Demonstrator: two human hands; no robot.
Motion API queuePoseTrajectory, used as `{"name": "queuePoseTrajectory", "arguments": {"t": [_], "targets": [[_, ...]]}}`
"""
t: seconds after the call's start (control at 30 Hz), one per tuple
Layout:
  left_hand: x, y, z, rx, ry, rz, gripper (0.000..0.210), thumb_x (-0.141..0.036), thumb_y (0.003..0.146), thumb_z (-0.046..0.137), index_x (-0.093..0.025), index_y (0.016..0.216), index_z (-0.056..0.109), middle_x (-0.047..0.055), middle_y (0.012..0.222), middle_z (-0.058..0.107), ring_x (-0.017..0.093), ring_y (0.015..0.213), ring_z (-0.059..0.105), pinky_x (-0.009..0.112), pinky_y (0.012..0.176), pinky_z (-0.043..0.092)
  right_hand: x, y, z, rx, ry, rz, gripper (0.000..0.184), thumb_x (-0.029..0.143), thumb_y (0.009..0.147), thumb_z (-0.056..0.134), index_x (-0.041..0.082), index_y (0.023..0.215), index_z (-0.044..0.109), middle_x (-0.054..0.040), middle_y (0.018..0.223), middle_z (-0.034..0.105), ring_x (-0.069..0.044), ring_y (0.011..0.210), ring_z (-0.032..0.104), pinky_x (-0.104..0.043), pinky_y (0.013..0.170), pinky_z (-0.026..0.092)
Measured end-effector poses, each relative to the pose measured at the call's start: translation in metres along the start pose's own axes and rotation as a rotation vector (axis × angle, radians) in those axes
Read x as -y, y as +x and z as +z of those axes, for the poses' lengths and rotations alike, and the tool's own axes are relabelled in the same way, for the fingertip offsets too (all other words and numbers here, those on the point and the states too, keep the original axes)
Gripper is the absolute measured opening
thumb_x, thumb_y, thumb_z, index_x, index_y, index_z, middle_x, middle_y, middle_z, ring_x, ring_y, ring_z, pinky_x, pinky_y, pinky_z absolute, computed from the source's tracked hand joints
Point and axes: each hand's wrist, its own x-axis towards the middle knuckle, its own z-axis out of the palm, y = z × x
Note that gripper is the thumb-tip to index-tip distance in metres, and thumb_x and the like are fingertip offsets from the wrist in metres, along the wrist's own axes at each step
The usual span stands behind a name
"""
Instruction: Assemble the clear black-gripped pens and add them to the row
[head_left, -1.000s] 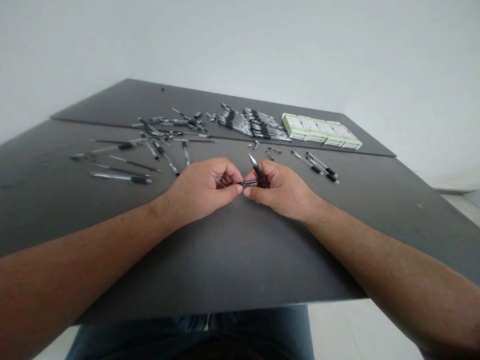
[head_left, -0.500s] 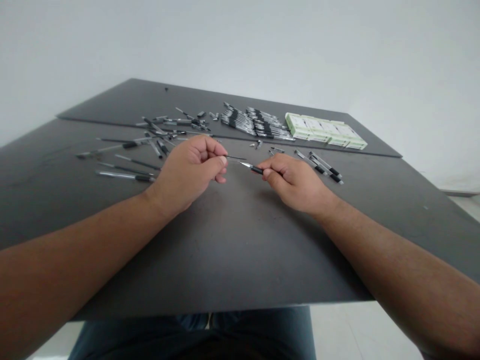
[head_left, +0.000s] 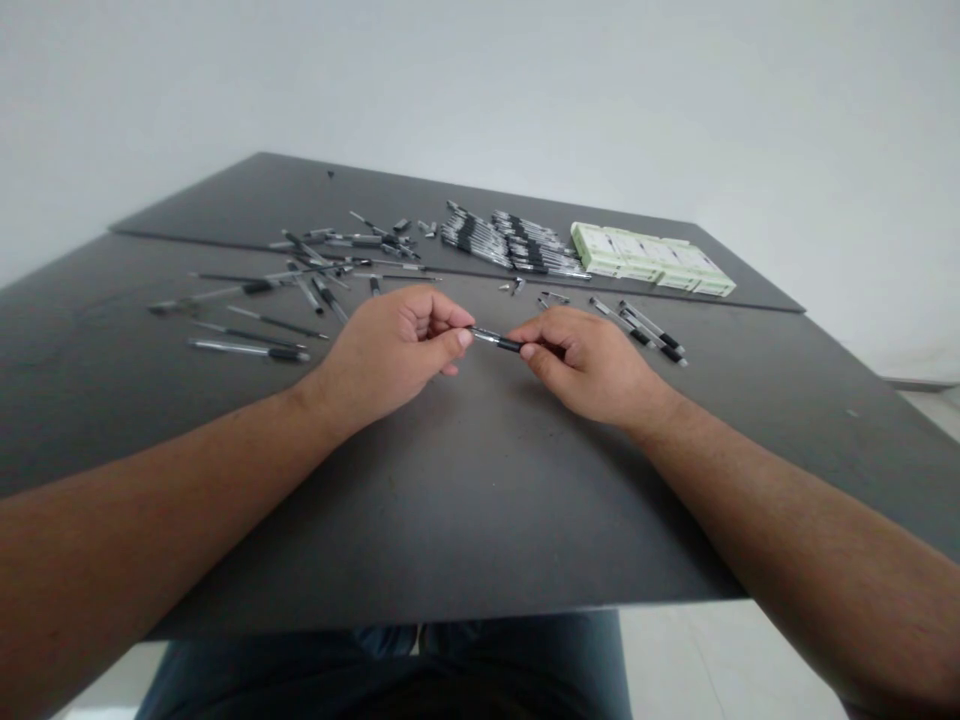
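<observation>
In the head view a clear pen barrel (head_left: pixel 487 336) with a black grip lies level between my two hands. My right hand (head_left: pixel 592 365) is closed around its grip end. At the barrel's other end, my left hand (head_left: pixel 397 350) pinches a thin dark pen refill, thumb against forefinger. Most of the refill is hidden now by the fingertips and the barrel, and how deep it sits inside I cannot tell. Left of my left hand lie loose refills (head_left: pixel 277 322) and a clear barrel with a black grip (head_left: pixel 247 350).
Behind my left hand is a jumble of pen parts (head_left: pixel 322 265). Pens in two neat stacks (head_left: pixel 476 240) lie farther back, beside pale green boxes (head_left: pixel 652 258). Several pens (head_left: pixel 637 328) rest right of my right hand. The dark table (head_left: pixel 465 520) has a raised seam.
My left hand has moved right and slightly down, bringing the refill from above the barrel into line with its open end. Less of the refill shows. My right hand has barely moved.
</observation>
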Motion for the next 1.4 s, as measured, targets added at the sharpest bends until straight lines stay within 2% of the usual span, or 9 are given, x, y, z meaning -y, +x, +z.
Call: {"name": "queuePoseTrajectory", "arguments": {"t": [0.2,0.4,0.53,0.6,0.77,0.9,1.07,1.2,1.4], "targets": [[0.004,0.0,0.003,0.056,-0.084,-0.039,0.014,-0.029,0.091,0.082,-0.019,0.1,0.079,0.001,0.075,0.08,0.016,0.065,0.077,0.027,0.066,0.061,0.006,-0.001,0.0,-0.024,-0.016,0.042,0.026,0.02,0.098,0.061,0.021,0.109,0.085,-0.0047,0.099,0.082,-0.022,0.09,0.072,-0.033,0.089,0.054],[0.008,-0.002,0.01,0.036,-0.17,-0.12,0.012,-0.029,0.089,0.084,-0.02,0.096,0.079,0.001,0.074,0.08,0.017,0.065,0.078,0.029,0.067,0.064,0.005,0.0,0.004,-0.015,-0.003,0.049,0.027,0.02,0.097,0.061,0.02,0.107,0.086,-0.005,0.095,0.082,-0.021,0.087,0.072,-0.032,0.087,0.054],[0.004,-0.002,0.01,0.018,-0.174,-0.105,0.015,-0.03,0.09,0.084,-0.019,0.096,0.076,0.002,0.078,0.08,0.016,0.064,0.077,0.028,0.065,0.064,0.006,0.002,0.005,-0.015,0.008,0.066,0.026,0.019,0.097,0.061,0.021,0.107,0.085,-0.0052,0.096,0.082,-0.021,0.088,0.071,-0.033,0.088,0.054],[0.0,-0.002,0.011,0.028,-0.19,-0.1,0.018,-0.031,0.091,0.082,-0.018,0.101,0.074,0.003,0.084,0.081,0.017,0.067,0.077,0.029,0.065,0.065,0.004,0.002,0.006,-0.014,0.015,0.067,0.026,0.02,0.099,0.06,0.021,0.108,0.084,-0.0056,0.098,0.083,-0.022,0.091,0.073,-0.033,0.09,0.054],[0.0,-0.002,0.018,0.037,-0.305,-0.148,0.042,-0.03,0.094,0.077,-0.019,0.131,0.061,0.002,0.091,0.079,0.02,0.077,0.078,0.031,0.063,0.066,-0.012,0.0,0.004,-0.043,-0.034,0.111,0.03,0.024,0.103,0.058,0.02,0.116,0.084,-0.0097,0.11,0.084,-0.025,0.103,0.076,-0.037,0.097,0.057],[0.004,-0.003,0.025,0.096,-0.219,-0.14,0.035,-0.028,0.098,0.072,-0.021,0.131,0.063,-0.002,0.085,0.074,0.018,0.072,0.075,0.031,0.067,0.062,-0.03,0.004,-0.003,-0.072,-0.133,0.181,0.035,0.02,0.102,0.056,0.019,0.12,0.086,-0.0113,0.111,0.084,-0.028,0.108,0.075,-0.04,0.1,0.058],[0.0,-0.005,0.024,0.127,0.009,-0.041,0.026,-0.024,0.098,0.071,-0.022,0.124,0.07,-0.002,0.083,0.078,0.018,0.074,0.073,0.034,0.074,0.054,-0.043,0.051,0.002,-0.032,-0.277,0.249,0.039,0.022,0.102,0.058,0.017,0.129,0.086,-0.0139,0.116,0.084,-0.03,0.112,0.074,-0.042,0.105,0.057],[-0.003,-0.007,0.022,0.138,0.041,-0.019,0.022,-0.023,0.098,0.07,-0.022,0.12,0.072,-0.001,0.087,0.08,0.019,0.081,0.074,0.035,0.078,0.054,-0.057,0.11,0.025,0.109,-0.426,0.273,0.042,0.02,0.103,0.057,0.016,0.135,0.084,-0.0164,0.13,0.082,-0.029,0.122,0.073,-0.041,0.114,0.053],[-0.004,-0.006,0.021,0.157,0.079,0.003,0.02,-0.022,0.097,0.071,-0.023,0.116,0.075,0.001,0.095,0.083,0.022,0.09,0.079,0.037,0.085,0.059,-0.08,0.17,0.06,0.16,-0.493,0.353,0.041,0.016,0.103,0.055,0.014,0.133,0.084,-0.0207,0.135,0.081,-0.031,0.126,0.073,-0.039,0.115,0.052]]}}
